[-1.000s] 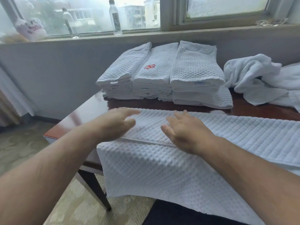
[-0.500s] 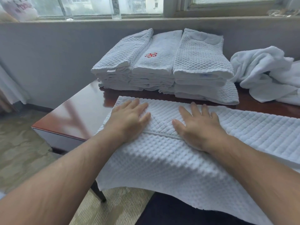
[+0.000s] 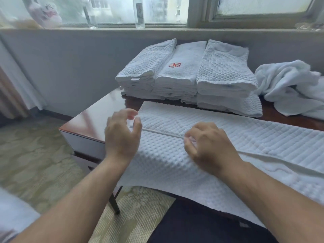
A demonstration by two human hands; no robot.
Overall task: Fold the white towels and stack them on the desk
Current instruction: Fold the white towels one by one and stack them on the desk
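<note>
Overall: looking down from head height at a person's two bare forearms reaching over a desk (image 3: 98,118) below a window.
Desk: glossy reddish-brown wood, with its left front corner and one dark leg (image 3: 114,202) in view.
Spread towel (image 3: 236,135): white and waffle-textured, laid flat along the desk's front edge. Its near side hangs over that edge toward the person, and a raised hem line runs across it from left to right.
Left hand (image 3: 122,135): at the towel's left end, near the desk's left front corner. Fingers and thumb are loosely curved with a gap between them. The fingers are blurred, and nothing can be seen in their grasp.
Right hand (image 3: 208,146): on the towel at the hem line, knuckles up and fingers curled under. It cannot be told whether they pinch the hem.
Folded towels (image 3: 189,76): three neat white stacks side by side along the desk's back edge. The top middle one carries a small red emblem.
Loose towels (image 3: 289,88): a rumpled white heap at the desk's back right, just beside the stacks.
Wall (image 3: 70,67): plain grey, rising behind the desk to a windowsill (image 3: 166,29).
Windowsill items: a clear bottle (image 3: 139,13), a blurred plastic bag (image 3: 45,14) at the left.
Floor: beige patterned carpet (image 3: 35,155), with a curtain (image 3: 10,88) at the far left.
</note>
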